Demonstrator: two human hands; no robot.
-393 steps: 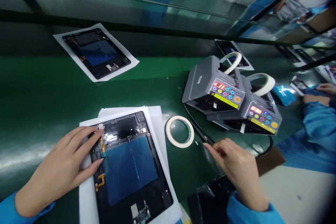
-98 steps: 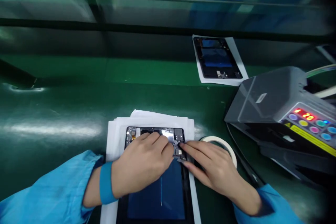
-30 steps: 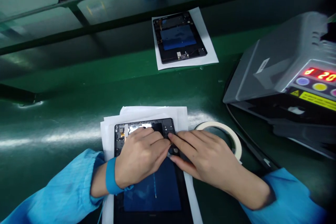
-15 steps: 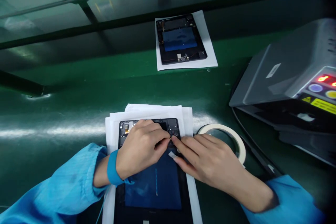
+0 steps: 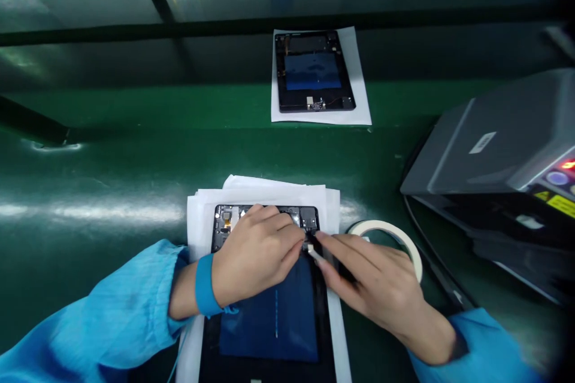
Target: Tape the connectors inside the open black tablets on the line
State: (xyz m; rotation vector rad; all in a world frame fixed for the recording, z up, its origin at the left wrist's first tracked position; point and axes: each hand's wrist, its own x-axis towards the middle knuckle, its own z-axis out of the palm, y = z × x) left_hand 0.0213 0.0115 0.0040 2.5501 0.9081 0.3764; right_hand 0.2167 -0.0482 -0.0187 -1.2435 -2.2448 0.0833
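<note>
The glossy green tabletop (image 5: 135,161) supports all items. A grey, angular machine with a hard casing (image 5: 507,137) stands at the right. Loose white paper sheets (image 5: 278,191) lie stacked at the front centre. On them, flat, rests the black, rectangular, open tablet chassis (image 5: 265,317), its dark blue panel uppermost and its small components exposed at the far end. A second black, open tablet chassis (image 5: 313,75) lies behind on separate white paper (image 5: 360,93).

Both hands work over the near chassis. Left hand (image 5: 258,251): fingers curled, tips drawn together; whether they grip anything cannot be told. Right hand (image 5: 377,275): partly open, index finger at the chassis's far right corner, thumb apart from it. A cream tape ring (image 5: 415,251) lies partly beneath the right hand. A small whitish strip (image 5: 315,255) sits at the right thumb's tip.

The step in hand appears to be fingertip placement at that corner. The next move calls for precise strip alignment and light pressure.
</note>
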